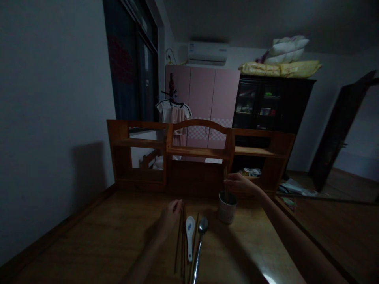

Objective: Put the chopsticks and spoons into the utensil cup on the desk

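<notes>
My right hand [239,184] hovers over a white cup [226,209] on the wooden desk [103,240], fingers pinched on a dark stick-like thing, probably chopsticks [226,185], that stands in the cup. My left hand [170,215] rests on the desk with fingers curled against the far ends of several chopsticks [179,240] lying flat. Right beside them lie a white ceramic spoon [190,232] and a metal spoon [200,240], side by side, bowls pointing away from me.
A low wooden shelf unit [198,152] stands along the desk's far edge. Beyond are a pink wardrobe [207,98], a dark cabinet [272,104] topped with bedding, hanging clothes and an open door [340,130] at right. The room is dim.
</notes>
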Motion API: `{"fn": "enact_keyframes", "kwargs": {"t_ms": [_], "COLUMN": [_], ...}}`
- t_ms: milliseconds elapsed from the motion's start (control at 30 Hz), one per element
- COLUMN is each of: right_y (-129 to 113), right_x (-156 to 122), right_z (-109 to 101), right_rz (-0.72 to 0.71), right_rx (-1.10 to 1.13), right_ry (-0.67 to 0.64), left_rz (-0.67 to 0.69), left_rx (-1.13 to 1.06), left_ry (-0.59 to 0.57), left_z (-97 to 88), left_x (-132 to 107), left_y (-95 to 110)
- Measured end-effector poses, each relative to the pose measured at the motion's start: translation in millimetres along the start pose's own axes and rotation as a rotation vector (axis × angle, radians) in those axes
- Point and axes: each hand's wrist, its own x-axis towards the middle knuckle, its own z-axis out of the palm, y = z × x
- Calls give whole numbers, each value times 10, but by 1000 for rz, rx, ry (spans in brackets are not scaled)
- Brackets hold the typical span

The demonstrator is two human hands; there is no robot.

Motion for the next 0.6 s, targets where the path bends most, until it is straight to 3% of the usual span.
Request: {"fn": "enact_keyframes", "kwargs": {"t_ms": [600], "right_y": [72], "right_x": [42], "right_z": [30], "right_rz": [-14], "right_rx": [28], "right_ry": [-44], "left_rz": [3], "left_rx": [-12], "left_ry": [-50], "left_z": [0], "left_x": [-24], "left_y": [-11]}}
